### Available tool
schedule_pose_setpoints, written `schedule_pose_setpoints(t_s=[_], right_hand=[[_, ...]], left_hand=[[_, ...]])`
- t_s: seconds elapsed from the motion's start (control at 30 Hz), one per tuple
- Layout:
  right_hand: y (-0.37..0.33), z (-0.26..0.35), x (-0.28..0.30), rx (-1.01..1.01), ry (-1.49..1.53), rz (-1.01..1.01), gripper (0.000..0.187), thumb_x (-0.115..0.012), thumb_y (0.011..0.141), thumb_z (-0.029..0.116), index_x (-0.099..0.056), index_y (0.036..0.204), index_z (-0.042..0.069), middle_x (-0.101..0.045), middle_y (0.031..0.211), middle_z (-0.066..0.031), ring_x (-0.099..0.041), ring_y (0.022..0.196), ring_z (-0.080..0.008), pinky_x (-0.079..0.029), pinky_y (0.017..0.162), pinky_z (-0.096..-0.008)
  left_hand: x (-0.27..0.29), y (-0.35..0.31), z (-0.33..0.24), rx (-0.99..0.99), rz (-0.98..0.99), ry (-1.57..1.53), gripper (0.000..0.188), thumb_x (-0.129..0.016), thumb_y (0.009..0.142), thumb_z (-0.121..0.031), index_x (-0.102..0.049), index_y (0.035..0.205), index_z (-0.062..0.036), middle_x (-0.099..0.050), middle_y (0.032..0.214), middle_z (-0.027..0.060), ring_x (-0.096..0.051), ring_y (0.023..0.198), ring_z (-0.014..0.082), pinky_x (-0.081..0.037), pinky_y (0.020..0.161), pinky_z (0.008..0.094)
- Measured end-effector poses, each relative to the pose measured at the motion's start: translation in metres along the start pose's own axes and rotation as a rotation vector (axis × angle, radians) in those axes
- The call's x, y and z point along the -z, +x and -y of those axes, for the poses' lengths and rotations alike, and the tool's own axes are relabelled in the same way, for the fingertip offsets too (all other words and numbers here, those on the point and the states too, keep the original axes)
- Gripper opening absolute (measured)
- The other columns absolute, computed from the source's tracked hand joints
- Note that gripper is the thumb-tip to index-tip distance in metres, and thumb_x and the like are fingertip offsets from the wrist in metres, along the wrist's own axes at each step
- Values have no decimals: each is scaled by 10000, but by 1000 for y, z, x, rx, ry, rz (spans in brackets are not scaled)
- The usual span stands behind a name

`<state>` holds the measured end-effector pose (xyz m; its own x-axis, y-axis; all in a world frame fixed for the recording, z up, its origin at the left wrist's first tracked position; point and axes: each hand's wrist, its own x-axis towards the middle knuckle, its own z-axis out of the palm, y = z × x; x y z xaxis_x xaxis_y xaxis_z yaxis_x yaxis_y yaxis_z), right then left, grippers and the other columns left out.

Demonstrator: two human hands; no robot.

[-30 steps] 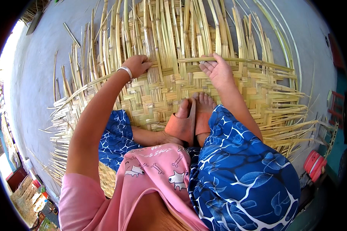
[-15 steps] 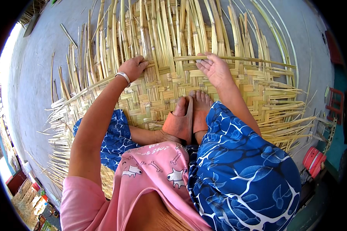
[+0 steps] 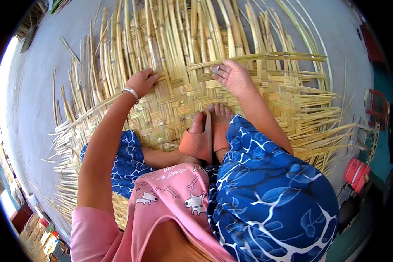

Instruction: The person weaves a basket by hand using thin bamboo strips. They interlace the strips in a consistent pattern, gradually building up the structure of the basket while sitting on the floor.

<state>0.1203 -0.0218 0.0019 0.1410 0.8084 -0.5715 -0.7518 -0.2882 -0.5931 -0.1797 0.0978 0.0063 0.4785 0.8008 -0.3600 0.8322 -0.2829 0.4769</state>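
A half-woven mat [image 3: 179, 109] of flat, yellowish split-cane strips lies on the ground under my feet. Its long upright strips [image 3: 157, 39] fan out away from me. My left hand [image 3: 142, 83] is closed, fingertips pinching a crosswise strip at the weave's far left edge; the fingers partly hide it. To the right, my right hand [image 3: 234, 78] has its palm turned up and its fingers curled around a greenish split-cane strip [image 3: 270, 57]. This strip crosses over several uprights, its left end near the middle of the mat and its right part spread apart and raised.
My feet in orange sandals [image 3: 195, 144] rest on the mat. Loose strip ends [image 3: 323, 139] stick out at both sides. Grey floor [image 3: 35, 87] surrounds the mat. On the right are a pink-red cylindrical object [image 3: 356, 174] and a dark red frame [image 3: 377, 109].
The greenish strip's right end has swung up, farther from me, and its halves show apart. My right hand has moved slightly left with it. The whole view has shifted a little.
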Motion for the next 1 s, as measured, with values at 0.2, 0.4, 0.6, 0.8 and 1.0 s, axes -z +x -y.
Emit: schedule_pose_setpoints(t_s=[0.2, 0.4, 0.6, 0.8, 1.0], right_hand=[[2, -3, -9, 15, -48, -104, 203, -568, 831, 164, -554, 908, -23, -646, 887, -165, -676, 826, -274, -575, 644, -361], [2, 0, -15, 4, -79, -170, 185, -554, 811, 144, -564, 901, -17, -657, 890, -166, -678, 799, -269, -564, 624, -353], [11, -4, -5, -22, -15, -119, 149, -535, 790, 109, -558, 855, -24, -645, 877, -174, -668, 790, -287, -571, 663, -390], [13, -10, 5, -24, 99, -89, 162, -478, 870, 113, -520, 932, -30, -613, 967, -200, -631, 893, -314, -561, 752, -431], [2, -8, 6, -22, 134, 17, 219, -449, 922, 137, -518, 1098, 26, -601, 1068, -173, -605, 977, -298, -534, 823, -445]], left_hand=[[-1, -3, -3, 12, 1, 13, 327, -544, 870, -367, -601, 879, -45, -641, 822, 189, -608, 777, 372, -465, 701, 435], [-4, 0, -1, 47, 13, -26, 300, -562, 868, -349, -606, 899, -54, -638, 774, 172, -615, 734, 345, -471, 677, 419], [-2, 3, 2, 68, 46, -84, 291, -575, 867, -332, -611, 884, -43, -630, 713, 128, -610, 664, 270, -472, 644, 376], [-2, 9, 9, 55, 69, -106, 287, -583, 868, -315, -610, 850, -31, -610, 657, 93, -577, 583, 207, -461, 591, 346], [5, 10, 4, 79, 138, -214, 284, -576, 891, -282, -595, 788, -18, -587, 620, 60, -551, 532, 137, -453, 531, 299]])
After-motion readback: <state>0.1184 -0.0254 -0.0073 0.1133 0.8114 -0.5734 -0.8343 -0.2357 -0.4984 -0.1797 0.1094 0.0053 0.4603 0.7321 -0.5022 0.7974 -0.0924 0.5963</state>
